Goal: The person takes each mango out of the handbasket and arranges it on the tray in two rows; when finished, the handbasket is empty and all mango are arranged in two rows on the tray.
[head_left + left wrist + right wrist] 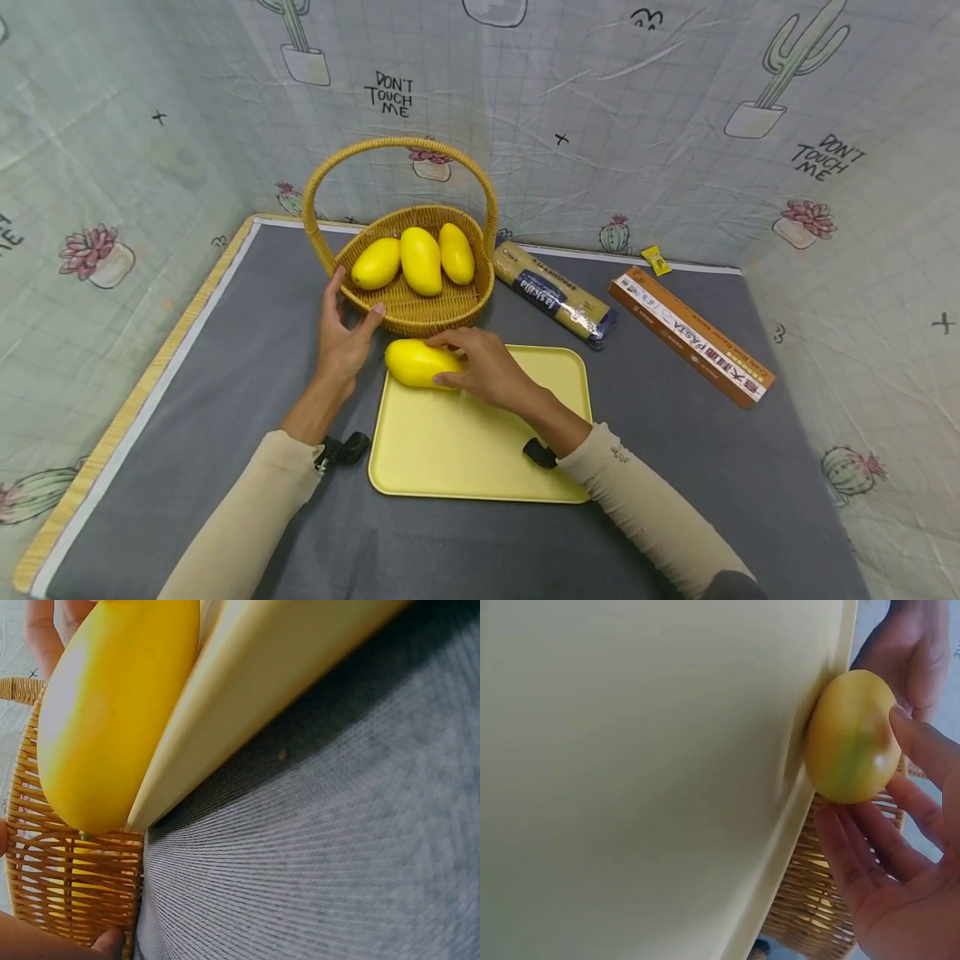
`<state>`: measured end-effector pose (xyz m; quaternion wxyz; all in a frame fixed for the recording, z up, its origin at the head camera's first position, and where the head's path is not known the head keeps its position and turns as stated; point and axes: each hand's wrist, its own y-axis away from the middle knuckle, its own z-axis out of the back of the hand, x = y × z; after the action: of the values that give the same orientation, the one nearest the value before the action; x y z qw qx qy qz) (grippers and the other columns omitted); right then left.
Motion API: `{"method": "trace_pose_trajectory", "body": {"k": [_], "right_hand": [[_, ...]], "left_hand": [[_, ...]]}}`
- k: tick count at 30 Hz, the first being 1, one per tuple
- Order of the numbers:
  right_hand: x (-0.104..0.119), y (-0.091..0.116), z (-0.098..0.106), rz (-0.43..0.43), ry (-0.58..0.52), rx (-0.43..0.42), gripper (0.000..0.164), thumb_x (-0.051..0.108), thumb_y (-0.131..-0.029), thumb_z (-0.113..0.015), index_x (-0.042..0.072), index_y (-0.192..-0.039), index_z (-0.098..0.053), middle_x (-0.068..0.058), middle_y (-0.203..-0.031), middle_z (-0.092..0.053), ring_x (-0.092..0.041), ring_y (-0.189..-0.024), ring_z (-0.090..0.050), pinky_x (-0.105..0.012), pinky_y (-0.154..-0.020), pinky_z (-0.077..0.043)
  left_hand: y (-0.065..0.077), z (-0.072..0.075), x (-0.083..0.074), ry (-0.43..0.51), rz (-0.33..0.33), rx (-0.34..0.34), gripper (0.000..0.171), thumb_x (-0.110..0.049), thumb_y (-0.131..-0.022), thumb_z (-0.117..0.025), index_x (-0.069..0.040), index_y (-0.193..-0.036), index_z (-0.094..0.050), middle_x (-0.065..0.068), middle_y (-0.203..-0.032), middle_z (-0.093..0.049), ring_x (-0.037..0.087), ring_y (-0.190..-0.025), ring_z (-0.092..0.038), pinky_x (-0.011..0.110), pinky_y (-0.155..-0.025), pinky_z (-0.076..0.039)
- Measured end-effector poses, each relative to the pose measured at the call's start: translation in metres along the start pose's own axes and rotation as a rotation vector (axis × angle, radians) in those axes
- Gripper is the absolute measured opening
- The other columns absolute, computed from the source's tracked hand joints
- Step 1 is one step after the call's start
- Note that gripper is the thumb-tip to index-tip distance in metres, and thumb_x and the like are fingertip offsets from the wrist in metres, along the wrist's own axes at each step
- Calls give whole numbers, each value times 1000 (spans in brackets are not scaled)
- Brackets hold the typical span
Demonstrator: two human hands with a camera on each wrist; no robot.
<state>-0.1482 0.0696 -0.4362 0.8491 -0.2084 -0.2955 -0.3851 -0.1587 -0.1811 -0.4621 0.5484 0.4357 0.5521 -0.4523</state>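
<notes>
My right hand [483,367] holds a yellow mango [420,363] by its right end, thumb on the near side and fingers on the far side. That mango lies over the back left edge of a pale yellow tray [480,450]. In the right wrist view, the mango [851,739] shows a green and reddish patch at its end. My left hand [343,342] grips the front left of a wicker basket [427,321], thumb and fingers spread on its side. Inside the basket lie three more mangoes [421,261]. In the left wrist view, the basket's woven wall [112,885] shows near the thumb.
Behind the tray, right of the basket, lies a spaghetti packet [555,292]. Farther right is a long brown pasta box [690,336], with a small yellow sachet [656,260] behind it. The dark grey tabletop [675,475] meets patterned curtains [600,167] at the back.
</notes>
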Motion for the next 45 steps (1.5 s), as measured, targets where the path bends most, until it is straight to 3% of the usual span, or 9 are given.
{"method": "trace_pose_trajectory", "body": {"k": [3,11,22,31,45], "right_hand": [[3,3,5,17,31,-30,50,25,-90,-88,14,-136,-72,-3,-133,-74,-25,-120,-69,-39,-99,-60],[11,-2,27,123,-9,-142,43,24,-91,-87,8,-130,-75,-9,-122,-77,-28,-109,-74,-41,-92,-65],[10,-40,42,60,6,-310,58,28,-89,-90,9,-140,-68,-9,-131,-73,-25,-113,-70,-34,-94,-64],[6,-80,42,-81,-56,-289,75,31,-90,-88,13,-155,-54,-15,-150,-60,-35,-128,-65,-43,-104,-62],[-5,-129,37,-213,59,-216,82,35,-89,-89,13,-158,-51,-11,-152,-60,-30,-131,-62,-45,-110,-55]], "left_hand": [[0,0,0,4,-10,0,90,-18,-103,-72,-34,-171,-16,-9,-179,-7,26,-167,-10,50,-135,-26],[-2,0,2,7,-11,-5,90,-16,-103,-72,-34,-171,-17,-9,-179,-8,26,-167,-11,50,-136,-25],[1,-1,0,7,-1,-1,90,-17,-103,-72,-34,-171,-16,-8,-179,-6,26,-167,-11,49,-135,-27],[1,1,0,6,-11,8,91,-17,-103,-72,-34,-172,-15,-8,-179,-5,26,-167,-8,49,-136,-26],[1,2,0,-10,5,11,90,-20,-104,-71,-35,-172,-14,-9,-179,-4,26,-167,-7,50,-136,-25]]}}
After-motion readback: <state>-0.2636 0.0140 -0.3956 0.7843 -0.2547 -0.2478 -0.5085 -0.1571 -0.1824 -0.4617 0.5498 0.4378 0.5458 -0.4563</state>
